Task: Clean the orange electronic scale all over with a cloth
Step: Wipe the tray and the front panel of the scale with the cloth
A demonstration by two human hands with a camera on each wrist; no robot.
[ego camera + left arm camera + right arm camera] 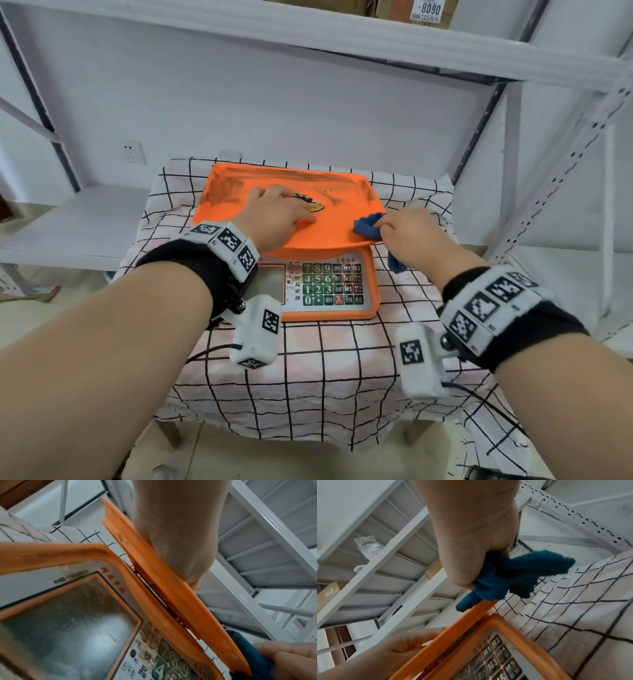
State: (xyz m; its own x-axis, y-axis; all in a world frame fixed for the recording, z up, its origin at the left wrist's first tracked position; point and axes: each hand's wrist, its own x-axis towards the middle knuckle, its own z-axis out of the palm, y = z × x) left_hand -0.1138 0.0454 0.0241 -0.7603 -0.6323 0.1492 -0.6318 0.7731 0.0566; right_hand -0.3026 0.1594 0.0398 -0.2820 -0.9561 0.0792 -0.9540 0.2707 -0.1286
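The orange electronic scale [329, 240] sits on a table with a checked cloth. Its flat pan [346, 205] carries dark smears along the far and left sides and a small black and yellow clump of dirt [310, 202] in the middle. My left hand [274, 216] lies palm down on the pan, fingers stretched toward the dirt. My right hand [407, 233] grips a bunched blue cloth [368, 226] at the pan's near right corner, and one end of the cloth hangs over the edge. The right wrist view shows the blue cloth [508, 577] squeezed in the fist above the pan rim [481, 609].
The scale's keypad [332, 284] and display [72, 615] face me below the pan. The checked tablecloth [342, 370] covers a small table. White metal shelving [555, 178] stands close on the right and overhead, with a low shelf [68, 226] to the left. A wall socket [133, 151] sits behind.
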